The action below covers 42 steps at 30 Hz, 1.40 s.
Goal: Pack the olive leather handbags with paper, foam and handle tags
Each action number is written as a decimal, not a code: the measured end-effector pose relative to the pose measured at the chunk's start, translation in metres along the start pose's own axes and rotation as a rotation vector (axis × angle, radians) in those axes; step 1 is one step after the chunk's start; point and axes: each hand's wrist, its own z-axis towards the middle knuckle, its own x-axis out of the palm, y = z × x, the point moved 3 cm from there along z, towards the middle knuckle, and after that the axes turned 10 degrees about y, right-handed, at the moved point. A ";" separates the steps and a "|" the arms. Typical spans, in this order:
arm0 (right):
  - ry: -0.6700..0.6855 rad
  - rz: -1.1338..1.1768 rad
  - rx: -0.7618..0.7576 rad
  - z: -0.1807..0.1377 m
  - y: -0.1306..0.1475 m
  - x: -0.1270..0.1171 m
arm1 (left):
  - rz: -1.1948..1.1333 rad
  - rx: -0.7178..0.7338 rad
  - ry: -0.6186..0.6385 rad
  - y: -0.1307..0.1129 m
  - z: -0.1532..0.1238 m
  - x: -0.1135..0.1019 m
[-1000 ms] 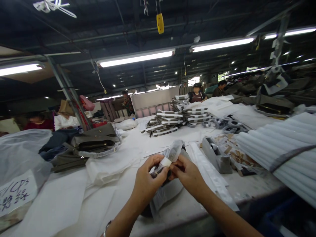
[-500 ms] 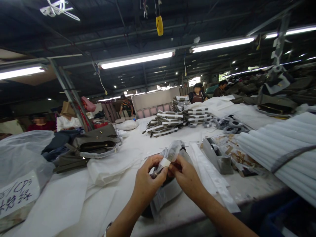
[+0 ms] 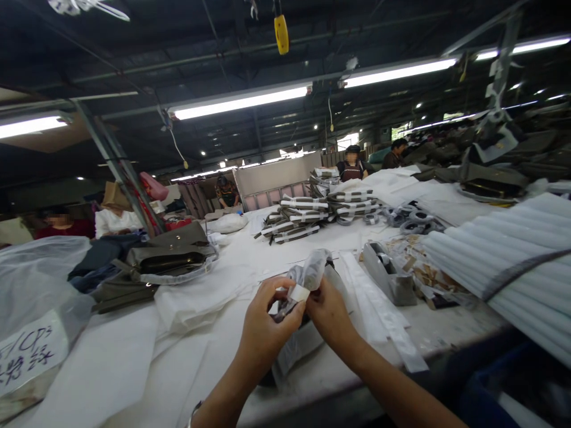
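My left hand [image 3: 263, 330] and my right hand [image 3: 329, 314] meet above the white table [image 3: 134, 362], both pinching a small dark part wrapped in clear plastic film [image 3: 307, 274]. A strip of pale tape [image 3: 298, 292] sits on the wrap between my thumbs. Under my hands lies a grey plastic-covered piece [image 3: 298, 351], partly hidden by my fingers.
A grey tape dispenser [image 3: 389, 276] stands right of my hands, with white foam rolls [image 3: 504, 261] beyond it. Olive bags [image 3: 167, 258] lie at left, a plastic bag with a handwritten label [image 3: 27, 356] at far left. Bundled straps [image 3: 312, 217] are stacked farther back; other people work behind.
My hands stay together on the wrapped part with only slight finger shifts. The view has tilted a little, so everything sits slightly higher in the picture.
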 end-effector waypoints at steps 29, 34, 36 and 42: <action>0.079 0.749 0.342 0.032 -0.028 0.006 | 0.627 0.078 -0.279 0.052 -0.032 0.005; 0.199 0.413 0.358 0.026 -0.061 -0.023 | 0.737 0.167 -0.319 0.073 -0.031 0.000; 0.229 0.256 0.343 0.017 -0.066 -0.038 | 0.711 0.133 -0.333 0.077 -0.031 -0.004; 0.160 -0.284 0.199 -0.010 -0.072 -0.100 | 0.494 -0.179 -0.340 0.078 -0.037 -0.010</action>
